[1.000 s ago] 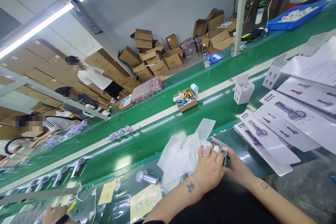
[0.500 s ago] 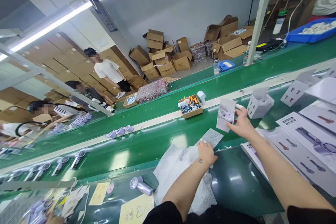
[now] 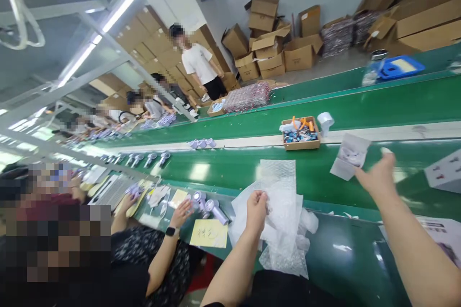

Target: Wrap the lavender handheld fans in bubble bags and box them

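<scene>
My left hand [image 3: 257, 212] is closed, its fingers pinching a clear bubble wrap bag [image 3: 279, 180] above a loose heap of more bubble wrap [image 3: 284, 256]. My right hand [image 3: 379, 175] is spread, thumb and fingers apart. Its thumb tip is at the edge of a small open white box [image 3: 345, 165] on the green belt; I cannot tell whether they touch. Something pale lies inside that box. Left of the wrap lies a lilac handheld fan [image 3: 216, 212], with another lilac fan [image 3: 199, 199] beside it, near a co-worker's hand [image 3: 182, 213].
A cardboard tray of small parts [image 3: 301, 144] and a white cylindrical piece [image 3: 325, 122] stand across the belt [image 3: 237, 168]. A printed white box [image 3: 444, 172] is at right. A yellow handwritten note [image 3: 208, 233] lies near the co-worker at left.
My view has swung left, bringing a co-worker into sight. My left hand has lifted a bubble wrap bag from the heap. My right hand's fingers have opened away from the small white box.
</scene>
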Available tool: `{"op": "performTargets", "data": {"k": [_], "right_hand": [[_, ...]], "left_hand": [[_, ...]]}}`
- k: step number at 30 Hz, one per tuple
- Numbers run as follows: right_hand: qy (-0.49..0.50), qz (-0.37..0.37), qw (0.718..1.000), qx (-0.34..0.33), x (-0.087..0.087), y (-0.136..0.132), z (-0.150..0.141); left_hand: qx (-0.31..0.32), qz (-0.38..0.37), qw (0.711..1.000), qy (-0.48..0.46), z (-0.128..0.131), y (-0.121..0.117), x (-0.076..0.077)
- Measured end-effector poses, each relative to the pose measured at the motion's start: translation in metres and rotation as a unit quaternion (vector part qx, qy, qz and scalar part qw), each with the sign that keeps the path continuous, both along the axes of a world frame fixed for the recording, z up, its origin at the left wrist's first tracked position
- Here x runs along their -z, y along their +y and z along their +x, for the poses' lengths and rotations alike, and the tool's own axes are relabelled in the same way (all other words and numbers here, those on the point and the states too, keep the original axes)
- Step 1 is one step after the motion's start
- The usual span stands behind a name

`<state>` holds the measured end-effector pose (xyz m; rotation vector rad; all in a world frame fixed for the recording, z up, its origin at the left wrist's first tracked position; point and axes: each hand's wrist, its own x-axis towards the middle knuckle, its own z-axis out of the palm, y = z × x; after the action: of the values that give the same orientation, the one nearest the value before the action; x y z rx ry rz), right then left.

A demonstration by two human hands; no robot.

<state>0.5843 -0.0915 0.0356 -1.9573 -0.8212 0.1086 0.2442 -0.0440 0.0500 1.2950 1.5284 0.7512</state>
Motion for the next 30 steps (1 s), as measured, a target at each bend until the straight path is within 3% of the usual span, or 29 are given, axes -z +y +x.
{"op": "performTargets", "data": {"k": [1, 2, 3, 4, 6, 7, 8, 11, 13, 15, 18, 22, 25, 27, 29, 30], "right_hand": [[-0.032, -0.008, 0.999, 0.019, -0.003, -0.008, -0.023], [-0.067, -0.005, 0.998, -0.006, -0.005, -0.019, -0.053], [-0.094, 0.008, 0.990, -0.101, -0.003, -0.031, -0.087], [-0.115, 0.018, 0.963, -0.245, 0.002, -0.045, -0.124], [-0.162, -0.030, 0.851, -0.499, 0.024, -0.072, -0.189], [-0.180, -0.083, 0.804, -0.560, 0.039, -0.083, -0.213], [-0.192, -0.133, 0.781, -0.579, 0.055, -0.092, -0.229], [-0.197, -0.249, 0.748, -0.583, 0.098, -0.101, -0.232], [-0.188, -0.264, 0.730, -0.602, 0.114, -0.096, -0.212], [-0.178, -0.259, 0.720, -0.619, 0.118, -0.088, -0.194], [-0.154, -0.264, 0.720, -0.623, 0.112, -0.076, -0.185], [-0.117, -0.272, 0.741, -0.603, 0.090, -0.073, -0.194], [-0.083, -0.242, 0.791, -0.555, 0.064, -0.083, -0.207], [-0.020, -0.198, 0.852, -0.484, 0.045, -0.090, -0.222], [0.117, -0.156, 0.912, -0.362, 0.026, -0.092, -0.244], [0.219, -0.136, 0.919, -0.300, 0.018, -0.089, -0.258]], "left_hand": [[-0.024, -0.019, 0.999, 0.037, -0.018, 0.001, 0.007], [-0.038, -0.036, 0.996, 0.070, -0.033, 0.001, 0.016], [-0.043, -0.052, 0.993, 0.095, -0.046, -0.001, 0.025], [-0.042, -0.065, 0.991, 0.112, -0.056, -0.005, 0.035], [-0.032, -0.082, 0.987, 0.133, -0.070, -0.013, 0.049], [-0.017, -0.081, 0.986, 0.145, -0.076, -0.017, 0.053], [0.007, -0.068, 0.984, 0.164, -0.083, -0.019, 0.055], [0.065, 0.004, 0.967, 0.247, -0.115, -0.014, 0.051], [0.030, 0.012, 0.953, 0.300, -0.146, -0.001, 0.046], [-0.046, -0.024, 0.945, 0.323, -0.177, 0.014, 0.047], [-0.110, -0.069, 0.936, 0.327, -0.208, 0.028, 0.058], [-0.146, -0.076, 0.941, 0.295, -0.217, 0.031, 0.074], [-0.157, -0.065, 0.953, 0.253, -0.215, 0.024, 0.072], [-0.173, -0.049, 0.971, 0.158, -0.207, 0.011, 0.064], [-0.159, -0.019, 0.987, 0.007, -0.192, -0.009, 0.051], [-0.128, -0.006, 0.989, -0.068, -0.181, -0.021, 0.045]]}}
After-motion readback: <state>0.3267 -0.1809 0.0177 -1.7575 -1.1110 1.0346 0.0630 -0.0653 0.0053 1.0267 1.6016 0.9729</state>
